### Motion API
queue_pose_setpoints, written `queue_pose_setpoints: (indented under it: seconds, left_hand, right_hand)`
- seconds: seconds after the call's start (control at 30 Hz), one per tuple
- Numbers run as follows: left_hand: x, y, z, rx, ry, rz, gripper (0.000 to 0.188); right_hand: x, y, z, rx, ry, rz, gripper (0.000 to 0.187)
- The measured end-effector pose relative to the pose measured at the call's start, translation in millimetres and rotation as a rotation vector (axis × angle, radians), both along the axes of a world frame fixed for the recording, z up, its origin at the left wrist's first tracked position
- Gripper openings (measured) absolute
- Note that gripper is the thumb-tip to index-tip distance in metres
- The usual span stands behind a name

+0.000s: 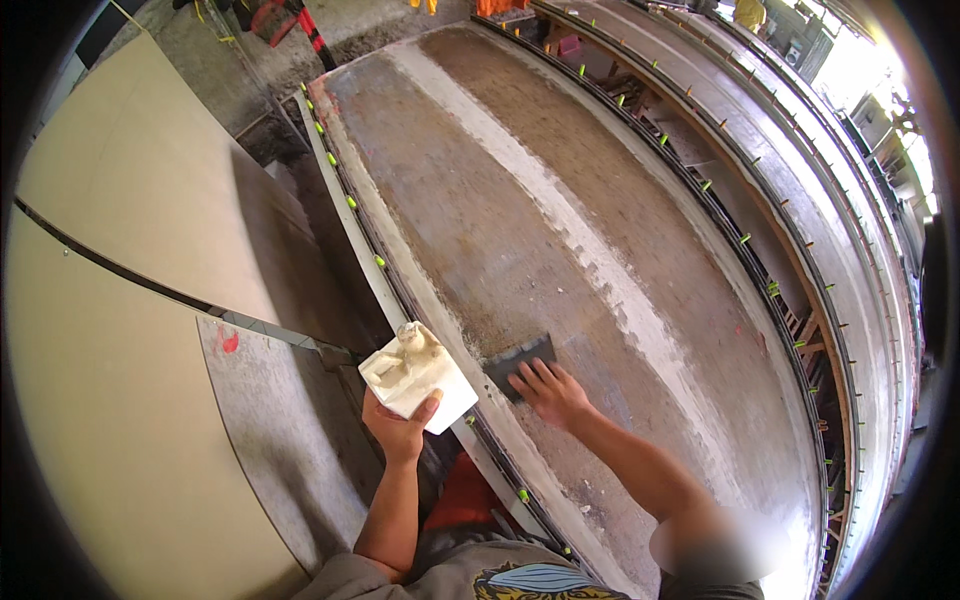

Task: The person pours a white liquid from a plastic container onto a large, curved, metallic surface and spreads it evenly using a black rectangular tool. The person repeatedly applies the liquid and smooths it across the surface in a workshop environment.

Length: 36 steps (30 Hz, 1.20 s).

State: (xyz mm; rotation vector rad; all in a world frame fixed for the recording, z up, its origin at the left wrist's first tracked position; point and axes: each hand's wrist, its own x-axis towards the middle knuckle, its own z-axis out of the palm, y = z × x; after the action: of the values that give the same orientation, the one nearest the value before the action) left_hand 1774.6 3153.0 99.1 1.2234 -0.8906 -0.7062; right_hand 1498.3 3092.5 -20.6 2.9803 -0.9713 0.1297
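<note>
My left hand [398,428] holds up a square white board [422,378] with a lump of pale putty [410,345] on top of it. My right hand [553,393] presses a dark flat spreader [518,361] against the brown, rough surface of a long upturned boat hull [560,180]. A wide whitish filled stripe [590,250] runs along the hull's length, just right of the spreader. The hull's near edge [400,290] lies between my two hands.
Small green clips [352,202] dot the hull's rim on both sides. A second long hull mould [800,170] lies to the right. Large tan sheets [130,200] lie to the left, above a grey panel [280,430]. Red equipment [290,20] stands at the far end.
</note>
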Motion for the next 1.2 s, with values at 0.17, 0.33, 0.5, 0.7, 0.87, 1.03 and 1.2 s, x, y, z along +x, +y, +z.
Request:
queue_pose_setpoints:
  seconds: [0.17, 0.33, 0.5, 0.7, 0.87, 1.03, 1.2]
  left_hand:
    - [-4.6, -5.2, -0.5, -0.017, 0.011, -0.032, 0.075]
    - [-8.3, -6.2, 4.8, -0.029, 0.012, -0.062, 0.076]
    - [-4.8, -4.8, 4.3, -0.044, -0.006, -0.033, 0.077]
    - [1.4, -4.7, 1.8, -0.005, -0.011, -0.033, 0.074]
    - [-7.0, -15.1, -6.8, 0.036, -0.01, -0.147, 0.071]
    - [-14.1, -20.4, 7.1, 0.089, -0.191, -0.293, 0.057]
    - [-24.6, -24.8, 20.4, 0.062, -0.567, -0.451, 0.061]
  right_hand:
    - [-66.9, 46.1, 17.6, -0.083, -0.047, 0.064, 0.046]
    - [-27.9, -43.0, 3.9, -0.215, 0.224, -0.46, 0.05]
    - [37.4, 19.7, -29.4, -0.267, 0.206, -0.211, 0.052]
    - [9.1, -48.5, 23.2, -0.262, 0.157, -0.596, 0.041]
    - [24.5, 15.9, -25.3, -0.131, 0.483, -0.349, 0.051]
    - [-1.1, 67.0, 48.8, 0.233, -0.075, -0.611, 0.044]
    - [-106.4, 120.4, 66.1, 0.367, -0.158, -1.116, 0.041]
